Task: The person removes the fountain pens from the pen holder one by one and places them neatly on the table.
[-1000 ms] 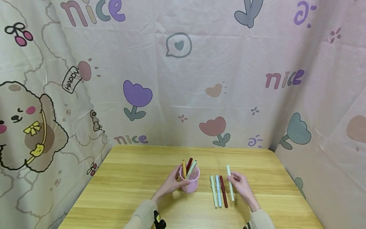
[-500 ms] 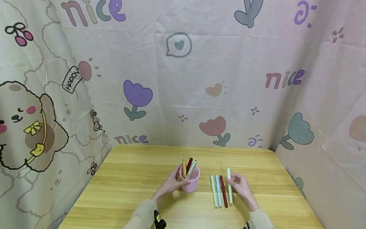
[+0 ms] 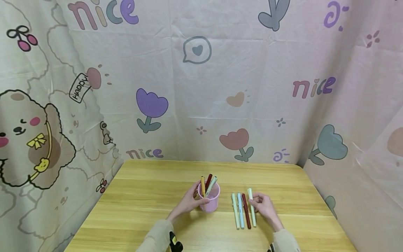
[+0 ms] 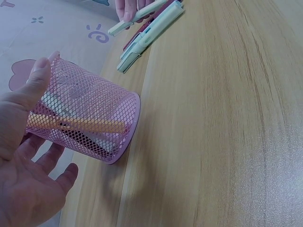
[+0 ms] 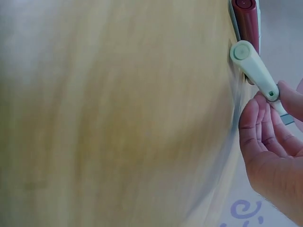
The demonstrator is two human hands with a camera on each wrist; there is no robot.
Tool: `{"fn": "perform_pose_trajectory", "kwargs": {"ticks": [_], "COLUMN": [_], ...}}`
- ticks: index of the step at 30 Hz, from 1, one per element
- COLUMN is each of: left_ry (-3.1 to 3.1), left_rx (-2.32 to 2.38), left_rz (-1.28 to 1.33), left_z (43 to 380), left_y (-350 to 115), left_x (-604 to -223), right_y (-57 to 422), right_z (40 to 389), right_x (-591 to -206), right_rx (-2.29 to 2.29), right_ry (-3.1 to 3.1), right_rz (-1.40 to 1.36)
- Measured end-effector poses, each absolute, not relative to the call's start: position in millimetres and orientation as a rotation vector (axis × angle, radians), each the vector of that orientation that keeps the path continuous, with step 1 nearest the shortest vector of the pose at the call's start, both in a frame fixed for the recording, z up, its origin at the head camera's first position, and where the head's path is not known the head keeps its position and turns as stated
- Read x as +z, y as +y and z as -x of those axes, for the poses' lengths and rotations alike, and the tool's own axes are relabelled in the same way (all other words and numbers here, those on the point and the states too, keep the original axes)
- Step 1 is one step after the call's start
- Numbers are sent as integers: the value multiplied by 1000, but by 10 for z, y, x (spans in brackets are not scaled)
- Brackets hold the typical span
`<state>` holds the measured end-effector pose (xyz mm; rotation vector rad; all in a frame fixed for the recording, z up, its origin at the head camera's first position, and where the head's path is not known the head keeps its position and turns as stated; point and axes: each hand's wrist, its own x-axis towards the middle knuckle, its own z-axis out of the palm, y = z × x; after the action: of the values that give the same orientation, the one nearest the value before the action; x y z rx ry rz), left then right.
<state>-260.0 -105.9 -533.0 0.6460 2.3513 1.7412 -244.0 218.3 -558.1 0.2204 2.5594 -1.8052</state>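
Note:
My left hand (image 3: 189, 202) holds a pink mesh pen cup (image 3: 212, 205) from its left side, thumb at the rim. Inside the cup lean a yellow pen (image 3: 203, 185), a dark red pen (image 3: 209, 181) and a pale green pen (image 3: 212, 185). In the left wrist view the cup (image 4: 85, 109) shows the yellow pen through its mesh. To the right, my right hand (image 3: 265, 207) pinches a pale mint pen (image 3: 253, 216) between thumb and fingers, beside the row of pens. The right wrist view shows this mint pen (image 5: 258, 68) end-on, close over the table.
Left of the mint pen, a light green pen (image 3: 235, 213), a light blue pen (image 3: 240, 213) and a dark red pen (image 3: 247, 213) lie side by side. The wooden table (image 3: 151, 178) is bounded by a printed cloth (image 3: 195, 87) at the back and sides.
My right hand has brought the mint pen down in the head view, nearer the person and slightly left, closer to the dark red pen. My left hand and the cup stay put.

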Motion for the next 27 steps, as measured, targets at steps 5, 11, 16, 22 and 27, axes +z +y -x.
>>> {"fn": "perform_pose_trajectory", "kwargs": {"ticks": [5,11,16,22,27], "left_ry": [2348,2350,2354,2359,2360], "left_rx": [1739,1736,1732,1729,1726], "left_rz": [-645,-645,-636,-630,-627], "left_z": [2606,2604,2606,2609,2608], "left_y": [-1063,-1062,-1056,-1056,-1058], "left_x": [-5340,-5342,-5347,-5359,-5360], "right_y": [2168,2157,2153,2157,2157], "right_z": [2457,2473,2456,2442,2442], "right_x": [-5604,-5620,-5599,-5582,-5601], "right_rx": [-1744,-1686,-1608,-1574,-1561], "right_ry": [2573,2594,2629,2642,2645], "right_rz": [-231,-243,-238,-231,-224]}}
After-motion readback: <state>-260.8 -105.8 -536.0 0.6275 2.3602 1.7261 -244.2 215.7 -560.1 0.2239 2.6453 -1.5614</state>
